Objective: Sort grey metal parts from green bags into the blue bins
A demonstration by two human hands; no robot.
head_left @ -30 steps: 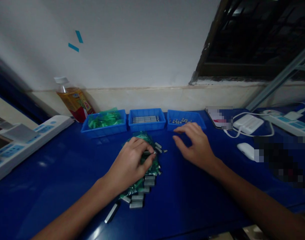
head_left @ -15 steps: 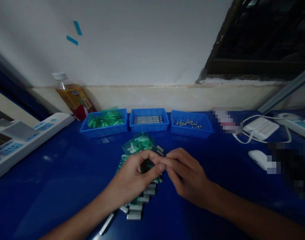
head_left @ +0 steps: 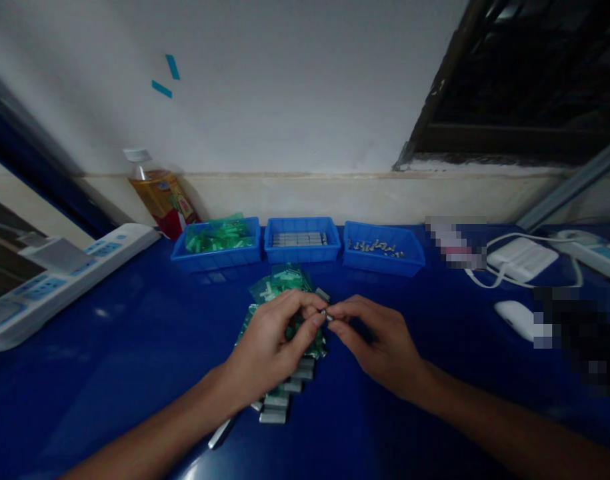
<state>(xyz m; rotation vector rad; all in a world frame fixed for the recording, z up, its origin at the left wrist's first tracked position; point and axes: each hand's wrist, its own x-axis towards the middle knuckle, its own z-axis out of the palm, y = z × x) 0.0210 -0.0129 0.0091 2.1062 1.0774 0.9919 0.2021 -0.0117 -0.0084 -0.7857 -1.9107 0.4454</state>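
My left hand (head_left: 279, 333) pinches a small shiny metal piece (head_left: 325, 314) between thumb and fingertips. My right hand (head_left: 379, 333) grips the same spot from the other side, thumb and index finger closed on the metal. Fingertips cover most of it, so its exact shape cannot be made out. Beneath and behind my left hand lies a pile of green plastic bags (head_left: 279, 281) with metal parts inside. Silver metal bars (head_left: 273, 417) lie in a stepped row below that hand, and one loose bar (head_left: 219, 433) is beside my left forearm.
Along the wall stand three blue bins: one with green bags (head_left: 219, 233), one with metal bars (head_left: 299, 239), one with small metal fittings (head_left: 377, 247). A drink bottle (head_left: 159, 197) and power strip (head_left: 85, 273) are left; a charger (head_left: 522, 259) and white mouse (head_left: 517, 319) sit right.
My fingertips have parted slightly, so the small metal piece now shows between them. The view has shifted a little, moving the bottle and left bin rightward in the picture.
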